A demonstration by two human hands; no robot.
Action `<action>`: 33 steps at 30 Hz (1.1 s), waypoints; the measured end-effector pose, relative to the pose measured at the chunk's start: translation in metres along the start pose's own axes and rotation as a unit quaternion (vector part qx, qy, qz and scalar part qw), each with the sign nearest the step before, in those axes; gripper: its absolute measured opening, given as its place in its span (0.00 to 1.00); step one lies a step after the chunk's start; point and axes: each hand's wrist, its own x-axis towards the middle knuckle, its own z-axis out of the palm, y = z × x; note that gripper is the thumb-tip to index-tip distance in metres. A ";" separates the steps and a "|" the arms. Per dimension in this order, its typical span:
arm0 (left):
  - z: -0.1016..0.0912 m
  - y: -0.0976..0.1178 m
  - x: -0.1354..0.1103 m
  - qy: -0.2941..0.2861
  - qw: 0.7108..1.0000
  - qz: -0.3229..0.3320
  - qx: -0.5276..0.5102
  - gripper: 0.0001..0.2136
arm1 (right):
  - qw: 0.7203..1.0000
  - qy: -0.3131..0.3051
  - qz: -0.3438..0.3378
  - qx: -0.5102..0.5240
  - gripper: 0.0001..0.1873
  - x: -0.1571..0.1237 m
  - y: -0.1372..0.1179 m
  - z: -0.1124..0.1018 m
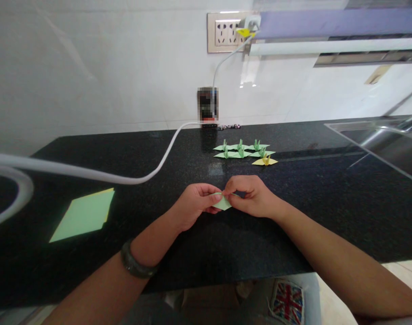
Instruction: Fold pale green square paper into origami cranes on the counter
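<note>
Between both hands, just above the black countertop (206,253), is a small folded piece of light green paper (223,204). My left hand (197,203) pinches its left side, thumb on top. On its right side and upper edge, my right hand (251,195) grips with thumb and fingers, hiding part of the folds. Beyond my hands stand several green paper cranes (240,151) in two rows. One yellow paper crane (265,160) sits in front of them. Off to the left lies a stack of green and yellow paper sheets (84,215).
A thick white cable (131,180) curves over the counter's left side. A blurred phone-like object (208,106) leans on the wall, with a bead string (229,127) beside it. At the right is a sink (378,140). A wall socket (222,34) holds a plug.
</note>
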 end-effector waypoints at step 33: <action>0.003 -0.004 0.007 0.111 0.936 0.147 0.301 0.14 | 0.977 -0.072 0.196 0.034 0.12 -0.007 0.021 0.001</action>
